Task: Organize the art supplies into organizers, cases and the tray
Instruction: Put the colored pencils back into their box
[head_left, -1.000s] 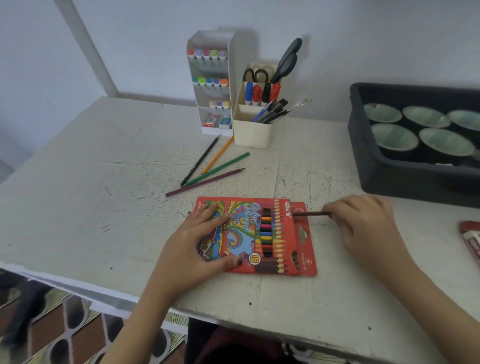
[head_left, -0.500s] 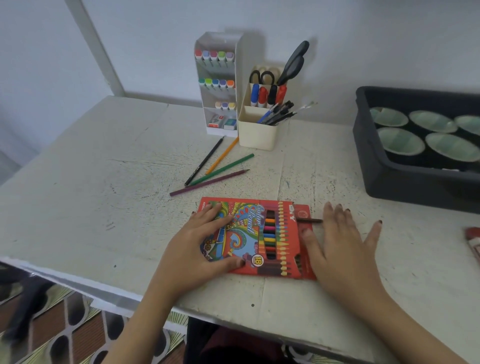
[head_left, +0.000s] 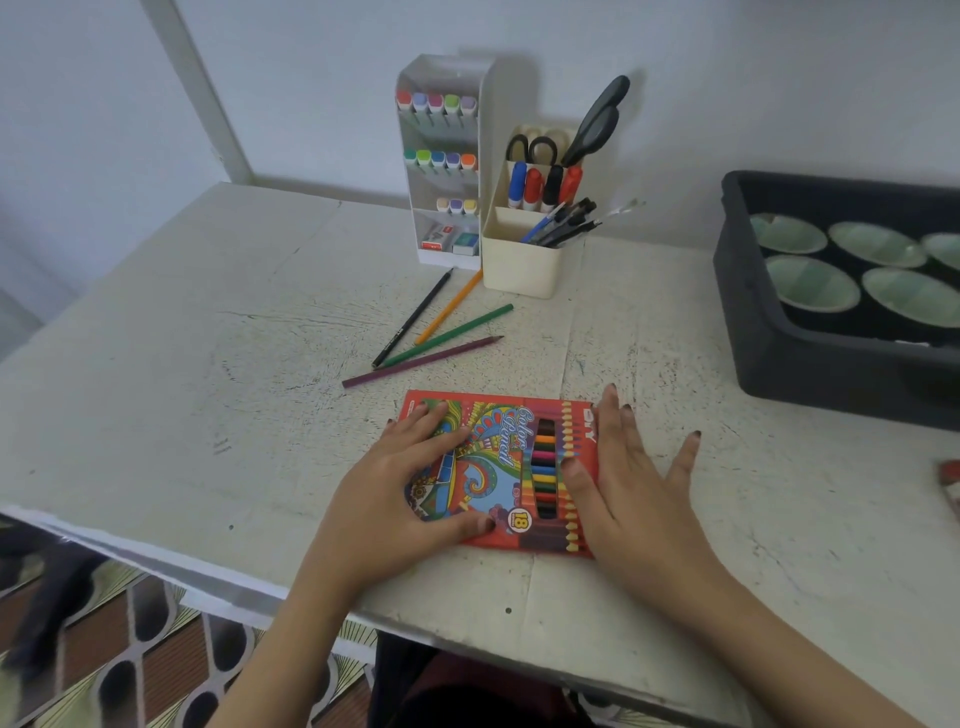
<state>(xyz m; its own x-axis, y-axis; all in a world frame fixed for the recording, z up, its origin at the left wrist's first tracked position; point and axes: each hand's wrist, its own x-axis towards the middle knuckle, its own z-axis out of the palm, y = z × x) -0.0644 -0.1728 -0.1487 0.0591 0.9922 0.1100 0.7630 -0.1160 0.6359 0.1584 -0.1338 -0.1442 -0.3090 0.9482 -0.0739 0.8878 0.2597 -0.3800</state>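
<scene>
The left hand (head_left: 410, 483) is lying flat, palm down, fingers spread; the right hand (head_left: 631, 488) is lying flat beside it, fingers straight.

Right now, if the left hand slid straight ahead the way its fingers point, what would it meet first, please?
Most likely the purple pencil, near its tip, just past the pencil box that the left hand rests on.

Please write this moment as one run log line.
left hand: flat on pencil box | right hand: flat on box's right end | four loose pencils: on table, beyond box
</scene>
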